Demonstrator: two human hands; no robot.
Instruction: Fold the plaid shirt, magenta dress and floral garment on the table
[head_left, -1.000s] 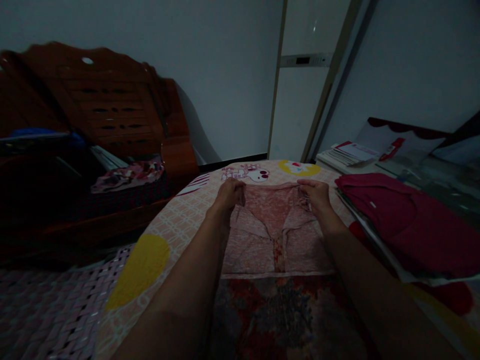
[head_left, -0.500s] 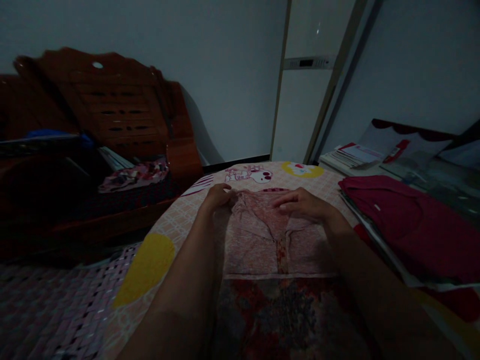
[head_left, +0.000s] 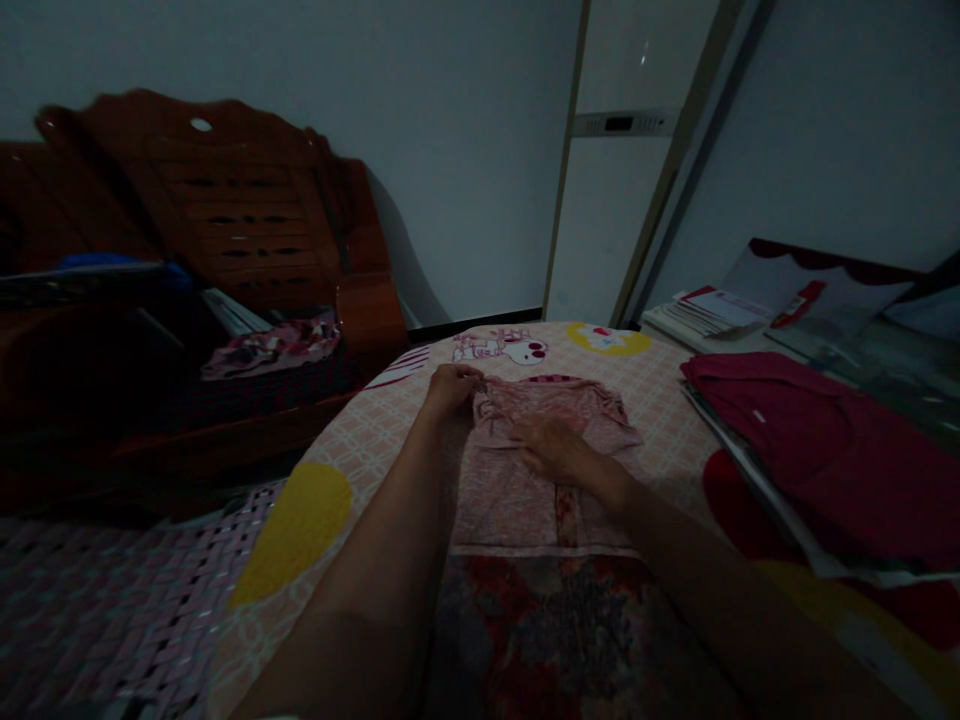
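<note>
A pink heathered shirt [head_left: 502, 505] lies folded on the cloth-covered round table, with a patterned strip down its front and a dark red-and-grey floral part nearest me. At its far left corner my left hand [head_left: 453, 386] is closed, pinching the gathered fabric. My right hand [head_left: 556, 452] rests on the shirt's upper middle, fingers bent together and pointing left over a crease at the neckline. Its fingertips appear to grip the fabric there, though they are partly hidden. The far right corner of the shirt is bunched in small wrinkles.
A stack of folded clothes with a magenta garment [head_left: 817, 440] on top sits to the right. Papers [head_left: 720, 310] lie on a surface behind it. A carved wooden chair [head_left: 232, 200] with a crumpled cloth [head_left: 277, 348] stands left. A tall white cabinet-like unit [head_left: 611, 220] is behind.
My right hand has moved from the shirt's far right part toward me and left, onto the neckline. My left hand stays at the far left corner, its fingers now closer together.
</note>
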